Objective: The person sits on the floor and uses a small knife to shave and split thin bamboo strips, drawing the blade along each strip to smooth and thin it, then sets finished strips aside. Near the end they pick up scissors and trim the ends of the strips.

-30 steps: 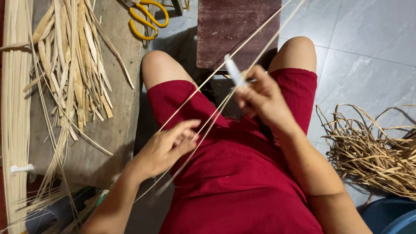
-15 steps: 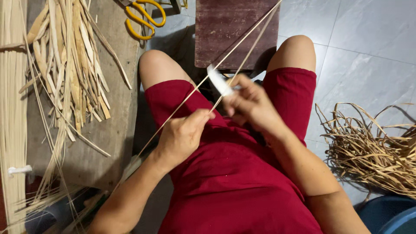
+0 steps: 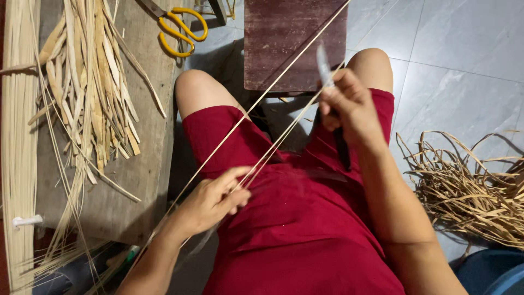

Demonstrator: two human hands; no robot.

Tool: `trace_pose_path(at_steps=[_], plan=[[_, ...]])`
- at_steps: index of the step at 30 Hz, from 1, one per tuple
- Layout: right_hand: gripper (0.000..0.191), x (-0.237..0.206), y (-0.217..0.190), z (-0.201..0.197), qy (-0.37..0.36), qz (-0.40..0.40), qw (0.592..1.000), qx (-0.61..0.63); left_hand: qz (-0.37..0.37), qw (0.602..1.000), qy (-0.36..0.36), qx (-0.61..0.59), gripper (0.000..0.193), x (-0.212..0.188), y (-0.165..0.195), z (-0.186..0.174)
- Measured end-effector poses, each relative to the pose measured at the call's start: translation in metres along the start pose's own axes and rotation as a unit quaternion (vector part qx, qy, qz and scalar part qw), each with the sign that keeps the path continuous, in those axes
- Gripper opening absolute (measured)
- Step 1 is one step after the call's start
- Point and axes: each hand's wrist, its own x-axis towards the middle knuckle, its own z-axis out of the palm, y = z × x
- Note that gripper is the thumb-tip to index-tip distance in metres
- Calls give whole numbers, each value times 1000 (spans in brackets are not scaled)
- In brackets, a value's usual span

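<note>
Bamboo strips [image 3: 273, 93] stretched over the red lap, from 7 toward 1 o'clock.
Left hand [image 3: 214, 199] pinches the strips; right hand [image 3: 349, 106] is closed around a knife [image 3: 323, 66] touching them.

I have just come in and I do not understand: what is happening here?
A seated person in red clothes splits a long pale cane strip. The right hand holds a small knife with a light blade against it; the left hand pinches the thin strands over the lap. Yellow-handled scissors lie on the wooden board.
</note>
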Motion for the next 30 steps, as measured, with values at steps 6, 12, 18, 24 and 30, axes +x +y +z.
trace_pose_path(at_steps=[6, 12, 18, 24, 30], plan=[[13, -8, 8, 40, -59, 37, 998, -11, 39, 996, 74, -27, 35, 54, 24, 16], [15, -5, 8, 32, -64, 59, 996, -7, 171, 964, 196, 54, 22, 65, 20, 25], [15, 13, 4, -3, -9, 67, 998, -3, 65, 975, 195, 81, 21, 31, 3, 16], [16, 25, 10, -30, -20, 61, 998, 7, 68, 977, 192, 66, 20, -2, -5, 14], [13, 34, -10, -54, 49, 49, 997, -20, -22, 986, 161, 43, 25, -29, -24, -1]])
